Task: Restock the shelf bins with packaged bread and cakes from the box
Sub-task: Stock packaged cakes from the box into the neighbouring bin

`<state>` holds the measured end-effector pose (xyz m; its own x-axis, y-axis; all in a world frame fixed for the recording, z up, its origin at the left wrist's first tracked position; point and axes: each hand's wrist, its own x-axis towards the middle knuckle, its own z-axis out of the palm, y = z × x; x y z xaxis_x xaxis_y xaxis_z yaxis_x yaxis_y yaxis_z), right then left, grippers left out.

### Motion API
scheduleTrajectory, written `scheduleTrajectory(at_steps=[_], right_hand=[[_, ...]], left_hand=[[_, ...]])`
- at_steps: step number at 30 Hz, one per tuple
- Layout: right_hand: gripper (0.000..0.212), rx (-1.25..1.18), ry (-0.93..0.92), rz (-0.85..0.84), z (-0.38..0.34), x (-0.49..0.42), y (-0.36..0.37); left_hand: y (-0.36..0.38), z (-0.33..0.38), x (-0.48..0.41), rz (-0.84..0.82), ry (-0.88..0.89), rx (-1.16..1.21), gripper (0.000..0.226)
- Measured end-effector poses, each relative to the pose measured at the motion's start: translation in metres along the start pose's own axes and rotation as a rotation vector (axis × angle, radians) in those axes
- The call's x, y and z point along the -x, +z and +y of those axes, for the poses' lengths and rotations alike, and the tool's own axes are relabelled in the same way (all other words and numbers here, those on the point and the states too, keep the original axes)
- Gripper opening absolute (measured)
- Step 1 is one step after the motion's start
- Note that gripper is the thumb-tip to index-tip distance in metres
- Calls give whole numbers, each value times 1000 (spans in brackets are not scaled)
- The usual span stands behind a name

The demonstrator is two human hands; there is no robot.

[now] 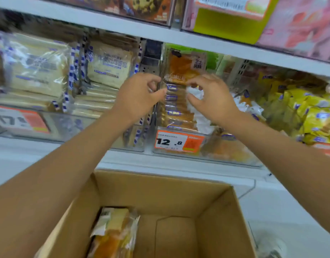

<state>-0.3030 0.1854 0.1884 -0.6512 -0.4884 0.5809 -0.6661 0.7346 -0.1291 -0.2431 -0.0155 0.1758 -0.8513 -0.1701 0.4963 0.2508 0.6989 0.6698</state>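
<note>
A row of orange bread packs [176,108] stands in the clear middle bin [234,159] on the shelf, with one orange pack [184,67] upright at the back. My left hand [140,95] pinches the wrapper edge on the left side of the row. My right hand [210,99] curls its fingers and thumb round the right side of the same packs. Below, the open cardboard box [216,211] holds yellow-orange cake packs [114,233] in its left corner.
White bread packs [108,64] fill the left bins, and yellow packets [309,116] fill the right bin. An orange price tag reading 12.8 [179,141] hangs on the middle bin's front. A shelf board [197,41] runs just above the hands.
</note>
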Motion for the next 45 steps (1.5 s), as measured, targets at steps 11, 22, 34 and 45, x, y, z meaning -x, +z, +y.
scheduleTrajectory(at_steps=[11,22,34,45], right_hand=[[10,-232,280,-403,-76,198,33],[62,-500,314,-877,-131,307,213],[19,-639,579,-537,-99,284,218],[20,-1300,1114,-658,-95,286,123]], left_hand=[[18,-36,200,-388,-393,-63,11],[44,-134,337,-196,-1023,29,22],[48,-149,351,-354,-1192,226,82],[58,-102,319,-640,-1221,639,82]])
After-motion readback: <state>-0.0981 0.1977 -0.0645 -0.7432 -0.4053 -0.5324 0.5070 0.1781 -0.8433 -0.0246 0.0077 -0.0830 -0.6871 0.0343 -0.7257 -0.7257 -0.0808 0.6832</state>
